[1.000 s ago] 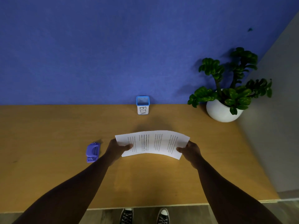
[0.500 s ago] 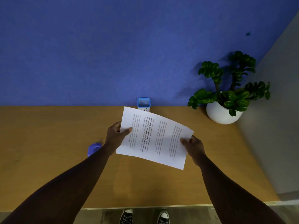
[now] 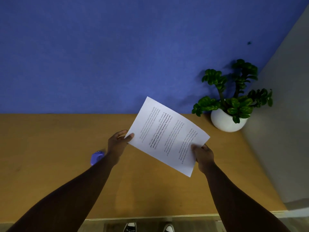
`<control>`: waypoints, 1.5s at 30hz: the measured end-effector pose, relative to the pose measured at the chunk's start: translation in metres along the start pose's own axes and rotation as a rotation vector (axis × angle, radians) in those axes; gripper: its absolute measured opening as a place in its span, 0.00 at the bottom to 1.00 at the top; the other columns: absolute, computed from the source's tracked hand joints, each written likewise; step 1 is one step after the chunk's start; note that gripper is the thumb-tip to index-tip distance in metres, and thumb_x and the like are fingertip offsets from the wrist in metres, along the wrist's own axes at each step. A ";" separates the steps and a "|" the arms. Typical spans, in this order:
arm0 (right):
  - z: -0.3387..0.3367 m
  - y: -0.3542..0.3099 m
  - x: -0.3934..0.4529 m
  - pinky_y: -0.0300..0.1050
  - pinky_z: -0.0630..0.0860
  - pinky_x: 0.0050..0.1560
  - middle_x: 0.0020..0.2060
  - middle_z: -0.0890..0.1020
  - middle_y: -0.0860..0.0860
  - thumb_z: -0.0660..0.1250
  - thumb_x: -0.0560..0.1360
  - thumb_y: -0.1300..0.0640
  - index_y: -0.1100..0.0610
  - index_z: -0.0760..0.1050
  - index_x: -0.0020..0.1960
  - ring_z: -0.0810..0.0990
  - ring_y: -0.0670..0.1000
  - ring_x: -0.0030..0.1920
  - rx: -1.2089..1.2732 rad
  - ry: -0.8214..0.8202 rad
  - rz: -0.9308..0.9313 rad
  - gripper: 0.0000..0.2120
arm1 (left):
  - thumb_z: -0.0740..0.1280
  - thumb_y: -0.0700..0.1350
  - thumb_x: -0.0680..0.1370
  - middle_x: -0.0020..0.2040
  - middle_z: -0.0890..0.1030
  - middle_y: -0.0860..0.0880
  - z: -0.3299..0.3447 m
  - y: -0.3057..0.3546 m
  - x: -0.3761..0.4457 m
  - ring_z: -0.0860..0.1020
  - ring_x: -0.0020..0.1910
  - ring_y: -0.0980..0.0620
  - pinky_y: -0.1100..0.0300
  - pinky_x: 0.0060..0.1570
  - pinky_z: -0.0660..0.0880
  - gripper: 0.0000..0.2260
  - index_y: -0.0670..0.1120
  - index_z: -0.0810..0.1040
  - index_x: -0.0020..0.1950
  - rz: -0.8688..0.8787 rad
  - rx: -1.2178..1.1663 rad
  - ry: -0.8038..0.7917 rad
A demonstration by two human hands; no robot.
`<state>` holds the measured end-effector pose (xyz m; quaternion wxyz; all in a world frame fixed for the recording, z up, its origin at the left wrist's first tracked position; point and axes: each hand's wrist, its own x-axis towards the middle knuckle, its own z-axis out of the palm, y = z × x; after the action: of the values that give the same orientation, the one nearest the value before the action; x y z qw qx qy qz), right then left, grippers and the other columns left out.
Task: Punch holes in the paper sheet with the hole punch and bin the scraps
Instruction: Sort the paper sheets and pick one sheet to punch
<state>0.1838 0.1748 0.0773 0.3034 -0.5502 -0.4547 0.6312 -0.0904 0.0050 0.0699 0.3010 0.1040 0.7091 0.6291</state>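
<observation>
Up above the surface (image 3: 50, 164), a printed sheet (image 3: 167, 136) is held in the air by both hands, tilted so its far corner rises in front of the blue wall (image 3: 100, 56). Its lines of text run crosswise to the viewer. The left hand (image 3: 117, 146) has a pinching grip on the near-left corner — thumb on the printed face, fingers behind. The right hand (image 3: 203, 154) grips the right edge the same way, thumb on top. On the surface just left of the left forearm lies the purple punch (image 3: 96, 158), partly hidden by the arm and touched by neither hand. A plant (image 3: 234, 92) in a round white pot (image 3: 224, 122) stands at the far right corner, well apart from the sheet. Two shoes (image 3: 148, 227) show below the near edge — toes only.
</observation>
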 end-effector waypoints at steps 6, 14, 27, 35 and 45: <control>0.010 0.000 -0.005 0.50 0.80 0.46 0.51 0.83 0.52 0.66 0.75 0.65 0.53 0.79 0.53 0.81 0.54 0.50 0.138 0.012 0.086 0.10 | 0.75 0.43 0.75 0.46 0.83 0.46 0.025 0.006 -0.011 0.78 0.40 0.52 0.59 0.47 0.76 0.09 0.43 0.84 0.54 -0.038 -0.168 -0.102; 0.026 0.002 -0.009 0.56 0.78 0.52 0.57 0.80 0.54 0.64 0.76 0.67 0.55 0.74 0.63 0.78 0.57 0.58 0.257 -0.108 0.183 0.17 | 0.73 0.44 0.77 0.49 0.87 0.50 0.045 0.013 -0.016 0.86 0.48 0.51 0.58 0.47 0.82 0.03 0.49 0.84 0.50 0.016 -0.125 -0.206; 0.032 -0.020 0.004 0.54 0.80 0.53 0.55 0.81 0.57 0.72 0.69 0.72 0.60 0.74 0.60 0.80 0.59 0.56 0.016 -0.156 0.158 0.22 | 0.68 0.42 0.80 0.51 0.85 0.52 0.036 0.030 0.002 0.82 0.49 0.49 0.45 0.52 0.79 0.10 0.45 0.81 0.61 0.148 0.043 -0.255; 0.036 -0.018 0.013 0.52 0.82 0.50 0.48 0.85 0.55 0.73 0.70 0.68 0.59 0.81 0.50 0.84 0.57 0.50 -0.133 -0.170 0.035 0.10 | 0.65 0.43 0.82 0.54 0.85 0.59 0.030 0.040 0.002 0.84 0.54 0.56 0.65 0.45 0.80 0.11 0.47 0.80 0.63 0.328 0.184 -0.369; 0.043 -0.011 0.018 0.44 0.80 0.43 0.51 0.85 0.52 0.73 0.71 0.64 0.58 0.81 0.56 0.83 0.52 0.47 -0.423 -0.163 -0.122 0.14 | 0.68 0.44 0.80 0.54 0.86 0.49 0.032 0.022 -0.002 0.85 0.50 0.50 0.50 0.51 0.83 0.08 0.50 0.83 0.58 0.316 0.232 -0.356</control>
<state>0.1366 0.1844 0.0791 0.1813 -0.5203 -0.6321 0.5449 -0.0762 0.0346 0.0907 0.3051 0.3564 0.6873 0.5546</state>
